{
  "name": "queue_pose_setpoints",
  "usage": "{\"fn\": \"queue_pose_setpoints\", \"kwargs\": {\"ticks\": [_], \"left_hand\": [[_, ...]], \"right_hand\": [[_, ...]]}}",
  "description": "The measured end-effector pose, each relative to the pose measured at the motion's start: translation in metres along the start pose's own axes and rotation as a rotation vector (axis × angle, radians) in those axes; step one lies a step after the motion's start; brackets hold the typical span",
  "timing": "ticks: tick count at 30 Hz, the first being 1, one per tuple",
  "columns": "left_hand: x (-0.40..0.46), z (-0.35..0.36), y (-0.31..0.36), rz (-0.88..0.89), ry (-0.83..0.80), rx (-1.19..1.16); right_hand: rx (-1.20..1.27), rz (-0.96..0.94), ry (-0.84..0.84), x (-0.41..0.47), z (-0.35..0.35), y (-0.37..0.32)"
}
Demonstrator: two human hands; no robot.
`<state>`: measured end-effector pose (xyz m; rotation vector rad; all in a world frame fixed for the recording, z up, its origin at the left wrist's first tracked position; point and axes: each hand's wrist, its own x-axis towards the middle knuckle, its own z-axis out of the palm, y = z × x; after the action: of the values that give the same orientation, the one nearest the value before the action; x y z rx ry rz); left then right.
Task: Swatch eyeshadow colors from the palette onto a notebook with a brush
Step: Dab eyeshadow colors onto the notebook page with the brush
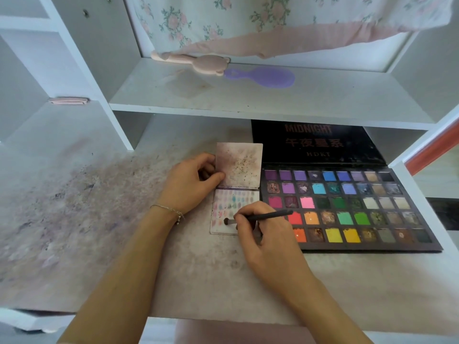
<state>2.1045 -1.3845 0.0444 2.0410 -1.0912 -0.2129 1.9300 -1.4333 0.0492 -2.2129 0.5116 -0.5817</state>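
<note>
On the stained surface (111, 219), head view:
Palette: a large eyeshadow palette (347, 209) lies open at right, its pans in five rows of purples, blues, pinks, greens, oranges and yellows.
Writing: the raised dark lid (315, 142) reads "MIDNIGHT", then a line of Chinese characters, then "HDKT".
Notebook: a small notebook (236, 192) lies open just left of the palette, touching or nearly touching its left edge; the upper leaf is speckled with brown powder, the lower page carries rows of pale colour swatches.
Left hand: the left hand (191, 182) rests at the notebook's left edge, fingers curled, thumb pressed on the upper leaf near the fold; a thin bracelet (169, 209) sits at the wrist.
Right hand: the right hand (265, 234) pinches a dark brush (263, 216) between thumb and curled fingers; the handle points right over the palette's red pans.
Brush tip: the bristle head lies on the lower page, near its bottom left.
Shelf: a white shelf (248, 100) overhangs the palette lid; on it lie a pink brush (193, 62) and a purple hairbrush (263, 76).
Open room: a broad bare stretch of surface lies left of the left forearm and in front of the palette's near edge.
Edges: white uprights close in at far left and right.
</note>
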Motion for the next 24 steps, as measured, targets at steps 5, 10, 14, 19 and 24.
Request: {"fn": "queue_pose_setpoints", "kwargs": {"ticks": [5,10,14,19,24], "left_hand": [[-0.0006,-0.0004,-0.0002,0.004,-0.001,-0.014],[0.0,0.0,-0.0001,0.005,-0.005,-0.015],[0.0001,0.0003,-0.0002,0.003,-0.007,-0.026],[-0.0007,0.0,-0.0004,0.007,-0.001,-0.024],[-0.0006,-0.0004,0.0,0.012,0.002,-0.025]], "right_hand": [[-0.011,-0.007,0.003,0.0,0.0,-0.0004],[-0.019,-0.014,0.01,0.0005,0.0,-0.001],[-0.01,-0.02,0.016,0.001,0.0002,-0.0013],[-0.004,-0.023,0.014,0.0007,-0.0002,-0.0013],[0.0,-0.029,0.034,0.0009,0.0,-0.0019]]}}
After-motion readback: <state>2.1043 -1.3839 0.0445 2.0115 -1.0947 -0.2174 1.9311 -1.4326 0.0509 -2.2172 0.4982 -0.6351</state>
